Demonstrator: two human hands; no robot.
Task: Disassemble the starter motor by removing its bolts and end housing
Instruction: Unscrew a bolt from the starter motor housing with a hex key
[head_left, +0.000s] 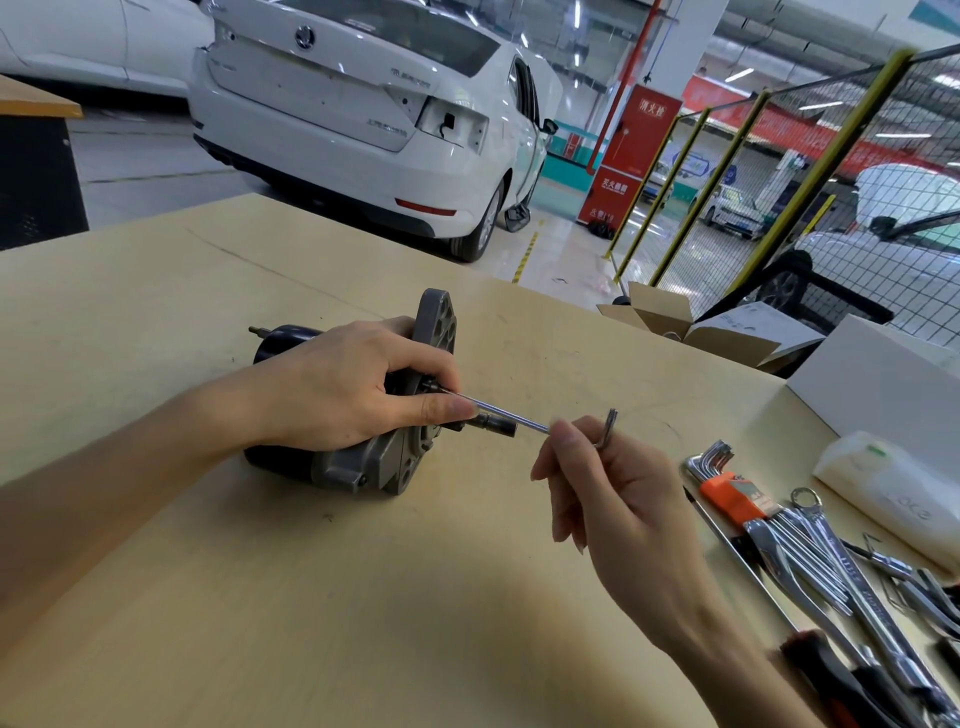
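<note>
The starter motor lies on its side on the wooden table, black body to the left, grey end housing facing right. My left hand grips it from above, with a fingertip on the shaft of an L-shaped hex key. The key's tip is seated in a bolt on the housing face. At the key's bent end, the fingers of my right hand pinch it. A short dark shaft sticks out of the housing just below the key.
A set of hex keys in an orange holder, wrenches and pliers lie at the table's right edge. A white box and plastic bag sit behind them. Beyond the table stand a white car, cardboard boxes and a mesh fence.
</note>
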